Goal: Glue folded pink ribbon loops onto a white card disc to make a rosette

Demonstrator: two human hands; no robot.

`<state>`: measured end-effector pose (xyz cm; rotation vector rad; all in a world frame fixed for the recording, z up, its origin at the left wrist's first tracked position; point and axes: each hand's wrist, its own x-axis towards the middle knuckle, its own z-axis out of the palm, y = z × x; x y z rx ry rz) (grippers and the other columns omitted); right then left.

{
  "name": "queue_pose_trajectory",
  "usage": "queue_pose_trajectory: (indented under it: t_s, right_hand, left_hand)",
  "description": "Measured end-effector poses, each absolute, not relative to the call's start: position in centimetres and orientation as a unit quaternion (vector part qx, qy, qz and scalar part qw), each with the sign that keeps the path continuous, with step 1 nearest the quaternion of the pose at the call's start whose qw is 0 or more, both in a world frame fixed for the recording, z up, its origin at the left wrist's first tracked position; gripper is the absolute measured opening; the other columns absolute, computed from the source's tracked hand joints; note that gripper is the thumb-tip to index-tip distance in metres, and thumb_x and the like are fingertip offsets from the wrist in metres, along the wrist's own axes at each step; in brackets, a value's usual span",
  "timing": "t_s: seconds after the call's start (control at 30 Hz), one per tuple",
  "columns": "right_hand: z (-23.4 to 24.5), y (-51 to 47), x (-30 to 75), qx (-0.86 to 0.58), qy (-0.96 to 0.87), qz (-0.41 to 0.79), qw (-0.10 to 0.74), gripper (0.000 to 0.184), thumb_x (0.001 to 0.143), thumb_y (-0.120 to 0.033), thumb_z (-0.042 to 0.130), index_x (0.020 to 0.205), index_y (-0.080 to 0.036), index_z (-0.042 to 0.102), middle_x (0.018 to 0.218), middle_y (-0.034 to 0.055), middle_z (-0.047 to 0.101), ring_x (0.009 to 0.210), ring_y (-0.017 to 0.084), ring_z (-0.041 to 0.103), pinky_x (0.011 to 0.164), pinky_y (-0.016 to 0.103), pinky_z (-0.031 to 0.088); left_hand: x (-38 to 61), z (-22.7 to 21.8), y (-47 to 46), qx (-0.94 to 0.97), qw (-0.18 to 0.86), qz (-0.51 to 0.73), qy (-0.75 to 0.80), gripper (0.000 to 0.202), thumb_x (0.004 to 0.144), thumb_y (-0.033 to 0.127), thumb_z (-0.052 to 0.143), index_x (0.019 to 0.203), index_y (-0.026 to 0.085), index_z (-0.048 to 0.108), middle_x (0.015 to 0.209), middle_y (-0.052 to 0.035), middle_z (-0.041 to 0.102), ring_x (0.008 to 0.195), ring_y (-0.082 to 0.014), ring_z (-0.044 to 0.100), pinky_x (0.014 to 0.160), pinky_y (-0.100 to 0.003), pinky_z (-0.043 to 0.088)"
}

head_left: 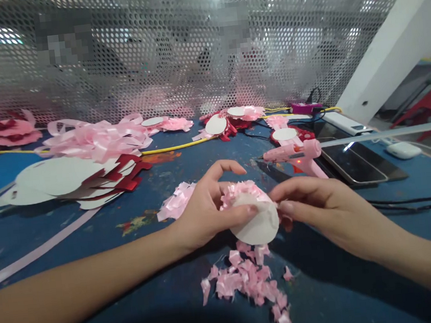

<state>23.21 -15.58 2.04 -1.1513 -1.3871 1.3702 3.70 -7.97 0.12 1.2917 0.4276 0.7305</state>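
Note:
In the middle of the head view, my left hand (216, 207) grips a ribbon rosette with a white paper disc (258, 224) on the side facing me. My thumb presses on the disc, and pink ribbon ruffles (244, 192) show along its top edge. My right hand (312, 205) is at the disc's right edge, thumb and forefinger pinched together; what lies between them is too small to make out. Below the disc lie several pink ribbon scraps (247, 279). A loose pink ribbon piece (177, 201) rests behind my left wrist.
A pink glue gun (295, 153) with a long glue stick lies behind my right hand, near a dark tablet (353, 152). White and red paper shapes (63, 177), pink ribbon loops (101, 137) and finished-looking rosettes (217, 125) line the back, before a perforated metal screen (173, 53).

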Motion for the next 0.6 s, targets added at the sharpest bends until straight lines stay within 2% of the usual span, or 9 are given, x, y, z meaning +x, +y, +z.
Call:
queue_pose_trajectory:
  t_s: [0.1, 0.33, 0.4, 0.5, 0.6]
  right_hand:
    - [1.9, -15.6, 23.5, -0.451, -0.537, 0.565, 0.434, 0.004, 0.082, -0.028, 0.069, 0.084, -0.025, 0.070, 0.076, -0.0041, 0.069, 0.067, 0.006, 0.060, 0.064, 0.014, 0.049]
    - [2.1, -15.2, 23.6, -0.487, -0.562, 0.513, 0.429, 0.009, 0.078, -0.029, 0.071, 0.077, -0.021, 0.067, 0.069, -0.0031, 0.066, 0.063, 0.007, 0.060, 0.060, 0.015, 0.049]
    - [2.4, -15.3, 23.6, -0.508, -0.599, 0.457, 0.417, 0.012, 0.080, -0.031, 0.068, 0.075, -0.021, 0.065, 0.068, -0.0032, 0.064, 0.060, 0.007, 0.058, 0.055, 0.015, 0.048]
    - [2.7, -15.6, 23.6, -0.526, -0.678, 0.314, 0.407, 0.010, 0.085, -0.029, 0.062, 0.078, -0.022, 0.063, 0.071, -0.0040, 0.063, 0.059, 0.006, 0.056, 0.053, 0.015, 0.045]
    - [2.9, -16.0, 23.7, -0.492, -0.772, 0.129, 0.382, 0.007, 0.088, -0.019, 0.058, 0.082, -0.022, 0.061, 0.078, -0.0027, 0.065, 0.070, 0.008, 0.058, 0.065, 0.019, 0.046]
  left_hand:
    - [3.7, 0.1, -7.9, 0.593, 0.707, 0.330, 0.201, 0.045, 0.073, 0.018, 0.074, 0.102, 0.024, 0.041, 0.068, 0.0040, 0.067, 0.050, -0.0052, 0.058, 0.052, -0.015, 0.050]
    - [3.9, 0.2, -7.8, 0.600, 0.695, 0.336, 0.211, 0.044, 0.072, 0.018, 0.075, 0.100, 0.023, 0.042, 0.065, 0.0054, 0.063, 0.047, -0.0032, 0.052, 0.048, -0.012, 0.045]
    - [3.9, 0.3, -7.9, 0.604, 0.690, 0.338, 0.211, 0.043, 0.072, 0.018, 0.075, 0.099, 0.023, 0.042, 0.064, 0.0060, 0.062, 0.046, -0.0028, 0.050, 0.047, -0.011, 0.044]
    - [4.1, 0.4, -8.1, 0.615, 0.673, 0.342, 0.228, 0.042, 0.071, 0.020, 0.075, 0.097, 0.023, 0.042, 0.061, 0.0068, 0.059, 0.044, -0.0025, 0.046, 0.045, -0.011, 0.041]
    - [4.2, 0.4, -8.2, 0.629, 0.652, 0.342, 0.250, 0.043, 0.070, 0.022, 0.075, 0.097, 0.023, 0.041, 0.060, 0.0069, 0.057, 0.043, -0.0035, 0.044, 0.044, -0.013, 0.039]
